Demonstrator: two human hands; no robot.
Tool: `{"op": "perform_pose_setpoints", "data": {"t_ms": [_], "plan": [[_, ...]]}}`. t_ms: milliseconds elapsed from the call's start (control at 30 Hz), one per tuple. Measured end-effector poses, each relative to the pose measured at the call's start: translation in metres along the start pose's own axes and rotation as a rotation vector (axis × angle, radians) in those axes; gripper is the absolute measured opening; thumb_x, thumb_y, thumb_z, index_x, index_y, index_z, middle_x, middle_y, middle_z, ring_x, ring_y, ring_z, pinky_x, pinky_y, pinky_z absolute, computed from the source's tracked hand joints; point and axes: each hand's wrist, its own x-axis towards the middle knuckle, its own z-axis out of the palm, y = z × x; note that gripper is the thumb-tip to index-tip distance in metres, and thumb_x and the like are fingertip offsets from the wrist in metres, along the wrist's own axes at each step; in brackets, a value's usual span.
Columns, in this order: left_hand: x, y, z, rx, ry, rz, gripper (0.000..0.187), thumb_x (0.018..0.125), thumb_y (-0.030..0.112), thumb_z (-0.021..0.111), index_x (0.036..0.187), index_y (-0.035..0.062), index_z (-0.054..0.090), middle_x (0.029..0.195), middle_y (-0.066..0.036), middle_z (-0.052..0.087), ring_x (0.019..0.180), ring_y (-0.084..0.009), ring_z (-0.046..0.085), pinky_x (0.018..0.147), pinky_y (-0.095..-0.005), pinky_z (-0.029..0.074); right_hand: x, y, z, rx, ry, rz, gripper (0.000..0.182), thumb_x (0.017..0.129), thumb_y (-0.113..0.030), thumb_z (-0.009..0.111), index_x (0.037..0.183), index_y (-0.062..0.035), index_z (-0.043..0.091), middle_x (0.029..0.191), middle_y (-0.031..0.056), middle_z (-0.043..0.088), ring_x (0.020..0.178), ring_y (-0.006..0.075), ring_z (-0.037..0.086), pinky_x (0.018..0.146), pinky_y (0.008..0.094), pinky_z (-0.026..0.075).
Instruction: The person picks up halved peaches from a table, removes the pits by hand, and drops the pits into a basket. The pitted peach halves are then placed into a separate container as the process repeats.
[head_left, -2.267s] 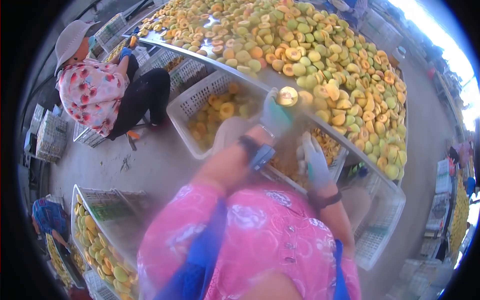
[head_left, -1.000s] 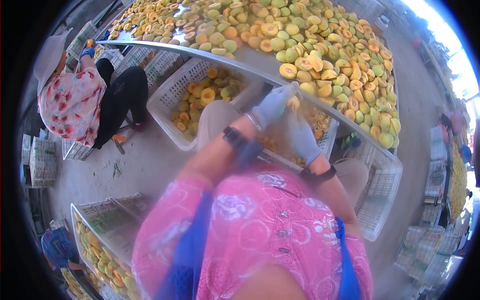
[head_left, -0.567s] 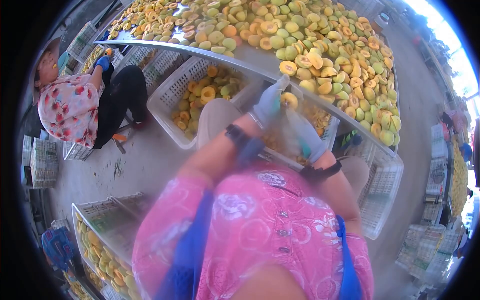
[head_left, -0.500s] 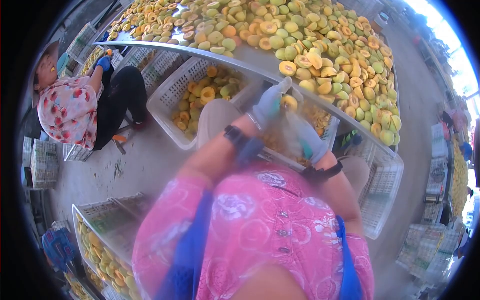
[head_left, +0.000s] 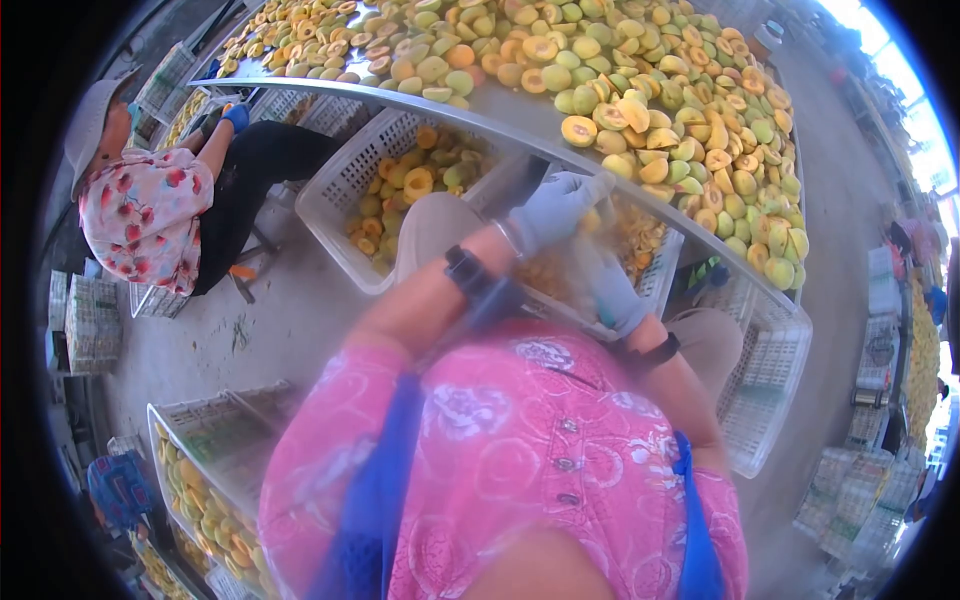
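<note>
Two gloved hands meet over a crate of cut fruit pieces (head_left: 640, 243), just below the metal table edge (head_left: 450, 115). In a pale glove, my left hand (head_left: 556, 208) has its fingers closed round a small yellow-orange fruit (head_left: 591, 221), which is mostly hidden. Close beneath it, my right hand (head_left: 612, 290) is gloved too, its fingers blurred near the fruit; what it holds cannot be made out. Halved yellow-green fruits (head_left: 690, 130) are heaped on the table above the hands.
A white crate of fruit (head_left: 340, 225) stands left of my knees, another white crate (head_left: 765, 400) to the right. A crate of halves (head_left: 215, 515) is at the lower left. Another person (head_left: 150, 215) sits at the far left, beside the table.
The fruit between my hands is now more covered by my left hand's fingers, and my right hand has shifted slightly down. The other person's head has turned and their hands have moved.
</note>
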Motion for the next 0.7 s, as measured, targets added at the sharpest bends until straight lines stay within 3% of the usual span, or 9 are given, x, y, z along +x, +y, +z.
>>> {"op": "perform_pose_setpoints", "data": {"t_ms": [133,200,233,300,400,433,500,633,700], "plan": [[-0.001,0.003,-0.001,-0.171,-0.019,-0.093,0.055,0.094,0.045,0.043,0.073,0.0003,0.066,0.067,-0.006,0.063,0.058,-0.0131,0.057,0.055,-0.0251,0.045,0.008,0.019,-0.010,-0.055,0.014,-0.162,0.027,0.096,-0.035,0.048,0.105,-0.0112,0.058,0.082,-0.0053,0.053,0.066,0.0026,0.046,0.054,0.0191,0.038],[-0.006,0.005,-0.001,-0.311,-0.093,-0.041,0.053,0.094,0.044,0.044,0.073,0.0009,0.066,0.067,-0.006,0.063,0.059,-0.0128,0.057,0.055,-0.0258,0.045,0.001,-0.020,-0.025,0.869,-0.518,0.453,0.027,0.097,-0.033,0.045,0.107,-0.0113,0.058,0.084,-0.0037,0.053,0.071,0.0027,0.047,0.058,0.0190,0.040],[-0.007,0.008,0.000,-0.309,-0.093,-0.043,0.053,0.094,0.044,0.044,0.073,0.0009,0.066,0.067,-0.006,0.063,0.059,-0.0128,0.057,0.055,-0.0258,0.045,0.000,-0.016,-0.021,0.871,-0.519,0.452,0.027,0.097,-0.033,0.045,0.107,-0.0113,0.058,0.084,-0.0037,0.053,0.071,0.0027,0.047,0.058,0.0190,0.040],[-0.010,0.014,0.003,0.104,-0.013,-0.075,0.052,0.093,0.049,0.047,0.074,0.0038,0.067,0.069,-0.006,0.063,0.064,-0.0126,0.057,0.062,-0.0244,0.045,-0.002,-0.005,-0.009,-0.292,-0.105,0.122,0.027,0.096,-0.013,0.042,0.121,-0.0055,0.050,0.101,0.0039,0.057,0.088,0.0146,0.057,0.077,0.0248,0.048],[-0.015,0.023,0.002,0.050,-0.028,-0.048,0.051,0.092,0.047,0.049,0.073,0.0034,0.067,0.068,-0.006,0.063,0.064,-0.0125,0.058,0.062,-0.0250,0.046,0.009,-0.002,-0.001,-0.324,-0.146,-0.535,0.021,0.098,-0.021,0.041,0.113,-0.0122,0.053,0.077,-0.0022,0.052,0.057,0.0096,0.050,0.046,0.0208,0.041],[-0.012,0.015,0.000,0.052,-0.025,-0.052,0.051,0.092,0.047,0.049,0.073,0.0034,0.067,0.068,-0.006,0.063,0.064,-0.0125,0.058,0.062,-0.0250,0.046,0.007,-0.004,-0.003,-0.319,-0.147,-0.534,0.021,0.098,-0.021,0.041,0.113,-0.0122,0.053,0.077,-0.0022,0.052,0.057,0.0096,0.050,0.046,0.0208,0.041],[-0.002,-0.003,-0.005,-0.088,-0.098,-0.056,0.046,0.093,0.044,0.049,0.078,0.0048,0.066,0.068,-0.005,0.062,0.064,-0.0124,0.058,0.062,-0.0277,0.048,0.005,-0.014,-0.010,1.016,-0.531,0.500,0.020,0.099,-0.030,0.040,0.101,-0.0162,0.053,0.060,-0.0055,0.043,0.037,0.0084,0.034,0.031,0.0211,0.023],[0.000,-0.012,0.002,-0.678,-0.064,-0.084,0.052,0.096,0.046,0.039,0.083,0.0023,0.064,0.076,-0.010,0.064,0.068,-0.0198,0.061,0.064,-0.0309,0.050,0.004,-0.029,-0.010,1.200,-0.537,0.601,0.029,0.099,-0.038,0.037,0.087,-0.0155,0.050,0.055,-0.0040,0.039,0.033,0.0105,0.031,0.030,0.0226,0.022],[-0.003,-0.006,0.000,-0.821,0.025,-0.069,0.048,0.096,0.044,0.041,0.088,0.0016,0.062,0.083,-0.011,0.065,0.074,-0.0214,0.063,0.071,-0.0314,0.052,0.008,-0.028,-0.011,1.332,-0.750,0.554,0.035,0.100,-0.044,0.029,0.107,-0.0182,0.052,0.051,-0.0083,0.030,0.030,0.0038,0.025,0.027,0.0196,0.018]]}}
